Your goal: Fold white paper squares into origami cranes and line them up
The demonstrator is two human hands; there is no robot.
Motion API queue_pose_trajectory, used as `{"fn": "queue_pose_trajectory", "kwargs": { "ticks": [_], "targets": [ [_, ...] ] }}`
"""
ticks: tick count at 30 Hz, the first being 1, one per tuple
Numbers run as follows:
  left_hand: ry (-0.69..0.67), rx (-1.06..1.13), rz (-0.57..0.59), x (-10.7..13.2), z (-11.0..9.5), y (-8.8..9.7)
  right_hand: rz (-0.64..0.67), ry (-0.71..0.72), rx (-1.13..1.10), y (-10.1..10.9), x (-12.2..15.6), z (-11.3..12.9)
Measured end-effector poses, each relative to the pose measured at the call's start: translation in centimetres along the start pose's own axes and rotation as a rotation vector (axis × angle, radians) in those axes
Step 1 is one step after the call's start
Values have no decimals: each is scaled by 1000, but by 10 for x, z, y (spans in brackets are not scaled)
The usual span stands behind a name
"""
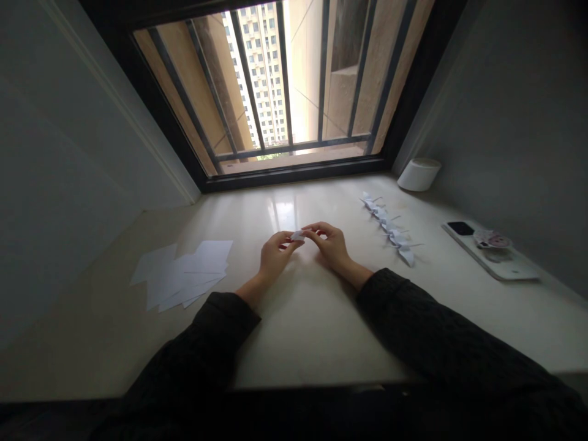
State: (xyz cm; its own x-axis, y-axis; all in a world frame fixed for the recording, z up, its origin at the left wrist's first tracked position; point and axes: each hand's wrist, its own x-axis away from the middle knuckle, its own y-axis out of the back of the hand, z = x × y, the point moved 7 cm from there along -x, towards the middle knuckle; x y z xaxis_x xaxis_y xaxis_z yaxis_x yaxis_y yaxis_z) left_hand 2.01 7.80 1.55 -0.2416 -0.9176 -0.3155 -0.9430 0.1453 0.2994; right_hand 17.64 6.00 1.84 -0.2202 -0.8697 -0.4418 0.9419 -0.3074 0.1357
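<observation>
Between my two hands is a small piece of folded white paper point(297, 235), held just above the pale sill. My left hand point(275, 254) pinches its left side with thumb and fingers. From the other side, my right hand point(331, 245) grips the paper's right edge in the same way. Fingers cover much of the paper, so its exact shape cannot be made out. To the right lies a row of several folded paper cranes point(388, 228). Flat white paper sheets point(186, 272) overlap in a loose spread to the left.
A white phone point(493, 254) with a round grip on its back lies at the right. Near the window's right corner stands a white cup-like object point(419, 174). The barred window point(294, 165) closes off the back, and walls flank the pale sill point(303, 343).
</observation>
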Motion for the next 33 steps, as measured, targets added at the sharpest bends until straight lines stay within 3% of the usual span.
{"fn": "queue_pose_trajectory", "kwargs": {
  "ticks": [8,15,24,33],
  "targets": [
    [31,11,124,0,8,-10,92,211,80,-8,8,22],
    [88,97,76,-2,13,-7,0,176,112,-1,5,23],
    [11,-63,68,2,-1,-4,53,176,118,-5,4,21],
    [0,-90,51,3,-5,-3,108,138,82,-9,4,19]
  ]
}}
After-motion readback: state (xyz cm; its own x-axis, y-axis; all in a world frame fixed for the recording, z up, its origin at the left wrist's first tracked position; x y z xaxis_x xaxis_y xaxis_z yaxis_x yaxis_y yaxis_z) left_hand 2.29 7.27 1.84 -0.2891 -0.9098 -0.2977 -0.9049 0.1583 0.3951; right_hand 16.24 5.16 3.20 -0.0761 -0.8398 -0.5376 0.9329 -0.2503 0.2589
